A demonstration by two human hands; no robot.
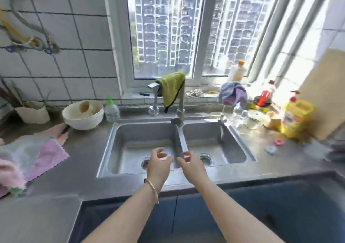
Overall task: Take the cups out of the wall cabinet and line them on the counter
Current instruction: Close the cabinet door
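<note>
Steel double sink (115, 145) under both hands. Left hand (158, 165), bracelet (153, 188) on wrist: fingers loosely curled apart, holding nothing. Right hand (192, 166): same, empty, just beside it. Cups and cabinet out of view

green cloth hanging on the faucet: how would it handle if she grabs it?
The green cloth drapes in soft folds over the faucet, so it is probably floppy and light. It hangs loosely with nothing visibly pinning it, so it would likely slide off with a light pull. Both hands, left hand and right hand, are empty over the sink.
</note>
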